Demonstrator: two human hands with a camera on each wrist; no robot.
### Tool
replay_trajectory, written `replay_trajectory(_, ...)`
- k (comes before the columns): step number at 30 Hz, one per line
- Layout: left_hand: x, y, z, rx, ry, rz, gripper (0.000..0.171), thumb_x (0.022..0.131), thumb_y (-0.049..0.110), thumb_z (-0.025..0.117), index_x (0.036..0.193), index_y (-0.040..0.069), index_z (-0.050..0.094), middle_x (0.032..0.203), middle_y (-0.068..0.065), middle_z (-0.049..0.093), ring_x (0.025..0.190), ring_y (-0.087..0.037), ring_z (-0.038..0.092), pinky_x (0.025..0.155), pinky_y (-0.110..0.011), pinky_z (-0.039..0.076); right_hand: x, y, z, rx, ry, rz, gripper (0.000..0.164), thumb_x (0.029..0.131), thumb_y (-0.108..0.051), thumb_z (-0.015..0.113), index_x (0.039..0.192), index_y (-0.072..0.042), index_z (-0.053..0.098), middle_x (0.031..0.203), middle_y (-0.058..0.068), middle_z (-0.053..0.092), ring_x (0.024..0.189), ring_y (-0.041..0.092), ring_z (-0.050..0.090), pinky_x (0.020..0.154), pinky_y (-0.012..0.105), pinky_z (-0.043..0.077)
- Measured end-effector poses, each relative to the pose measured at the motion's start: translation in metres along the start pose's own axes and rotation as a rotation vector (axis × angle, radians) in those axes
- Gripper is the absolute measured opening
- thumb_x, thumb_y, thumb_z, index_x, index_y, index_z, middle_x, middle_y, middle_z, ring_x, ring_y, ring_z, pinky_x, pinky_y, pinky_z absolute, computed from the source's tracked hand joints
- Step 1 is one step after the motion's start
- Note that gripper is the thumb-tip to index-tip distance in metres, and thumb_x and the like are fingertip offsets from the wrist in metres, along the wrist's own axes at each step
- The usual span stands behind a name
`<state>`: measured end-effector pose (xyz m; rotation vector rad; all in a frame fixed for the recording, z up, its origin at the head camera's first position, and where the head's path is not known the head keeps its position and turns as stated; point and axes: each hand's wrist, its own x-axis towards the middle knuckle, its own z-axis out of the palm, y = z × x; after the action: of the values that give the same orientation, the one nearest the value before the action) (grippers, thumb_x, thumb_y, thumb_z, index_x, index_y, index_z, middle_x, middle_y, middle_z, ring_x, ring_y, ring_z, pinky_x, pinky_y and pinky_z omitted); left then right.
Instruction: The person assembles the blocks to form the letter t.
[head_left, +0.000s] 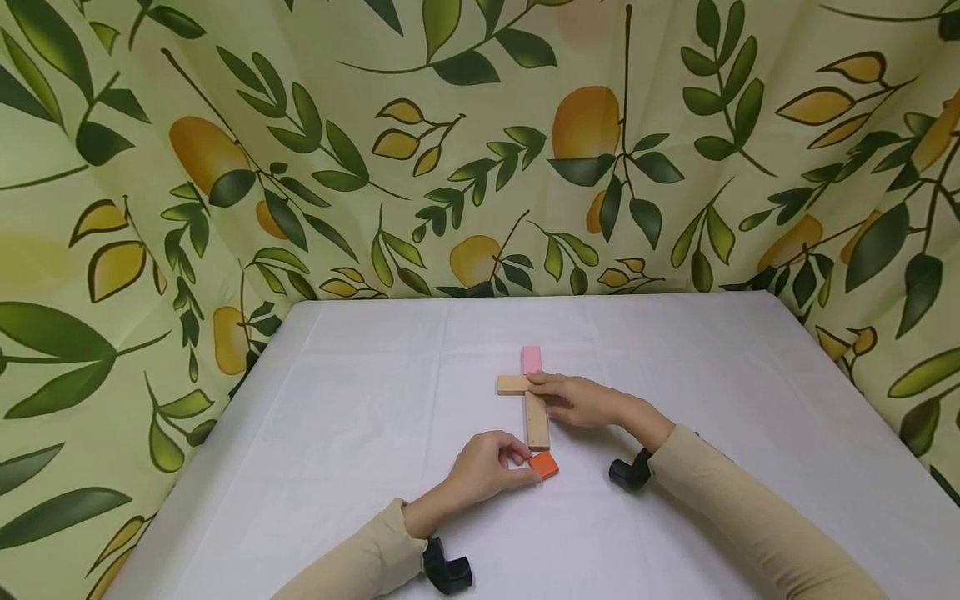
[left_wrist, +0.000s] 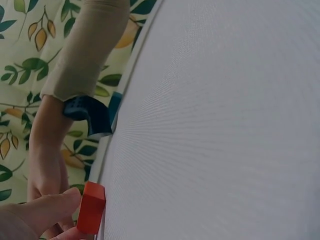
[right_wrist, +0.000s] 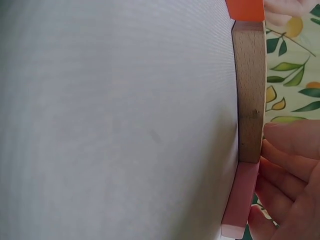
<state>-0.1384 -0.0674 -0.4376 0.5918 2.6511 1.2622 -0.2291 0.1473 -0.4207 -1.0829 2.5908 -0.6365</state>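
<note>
My left hand (head_left: 483, 467) pinches an orange block (head_left: 544, 465) between thumb and fingers, close to the near end of a long wooden block (head_left: 537, 421). In the left wrist view the thumb lies against this orange block (left_wrist: 91, 207). My right hand (head_left: 585, 402) rests with its fingertips at the far end of the long wooden block, hiding the right part of a crosswise wooden block (head_left: 512, 384). Beyond them lies a pink block (head_left: 532, 359). In the right wrist view, relaxed fingers (right_wrist: 282, 165) lie along the pink and wooden blocks.
The blocks lie on a white-covered table (head_left: 360, 400). A leaf-and-fruit patterned curtain (head_left: 480, 167) hangs behind the table and along its sides. Each wrist wears a black camera mount, one by the left cuff (head_left: 447, 571) and one by the right cuff (head_left: 630, 472).
</note>
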Motion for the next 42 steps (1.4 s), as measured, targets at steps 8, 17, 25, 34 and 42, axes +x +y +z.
replay_trajectory(8,0.0018,0.0014,0.0022,0.028,0.02,-0.02,0.021,0.075,0.024,0.081,0.087,0.007,0.075,0.077,-0.005,0.07,0.055,0.005,0.039,0.05,-0.012,0.031,0.0,0.0009,0.0004,0.008,0.006,-0.001,0.047,0.093,-0.006,0.058,0.138,0.002,0.05,0.154,0.016,0.038,0.143,0.038,0.035,0.115,0.053,0.032)
replay_trajectory(17,0.0029,-0.0017,0.006,0.042,0.031,-0.021,0.023,0.075,0.027,0.081,0.087,0.008,0.075,0.076,-0.003,0.069,0.055,0.005,0.039,0.05,-0.013,0.032,0.0006,0.0011,0.0016,0.009,0.004,0.005,0.047,0.093,-0.007,0.057,0.139,0.001,0.049,0.155,0.016,0.037,0.144,0.037,0.035,0.116,0.053,0.032)
replay_trajectory(25,0.004,0.0003,0.0065,0.046,0.043,-0.029,0.022,0.075,0.027,0.081,0.086,0.009,0.075,0.076,-0.003,0.069,0.056,0.004,0.039,0.05,-0.014,0.031,0.0014,0.002,0.0007,0.0,-0.001,0.012,0.047,0.093,-0.008,0.058,0.139,0.0,0.049,0.155,0.015,0.037,0.144,0.036,0.035,0.115,0.052,0.033)
replay_trajectory(34,0.0031,0.0014,0.0057,0.055,0.043,-0.039,0.023,0.075,0.029,0.08,0.086,0.009,0.075,0.077,-0.004,0.069,0.056,0.004,0.038,0.05,-0.014,0.03,0.0012,-0.0014,0.0023,-0.044,0.027,0.011,0.047,0.093,-0.01,0.058,0.138,0.001,0.05,0.154,0.015,0.039,0.143,0.036,0.038,0.114,0.052,0.035)
replay_trajectory(42,0.0029,0.0005,0.0059,0.034,0.032,-0.039,0.023,0.076,0.028,0.08,0.086,0.008,0.075,0.075,-0.002,0.068,0.056,0.003,0.039,0.05,-0.014,0.03,0.0008,0.0003,0.0036,-0.045,0.047,-0.002,0.047,0.093,-0.01,0.059,0.138,0.001,0.05,0.153,0.015,0.04,0.142,0.036,0.039,0.117,0.053,0.03)
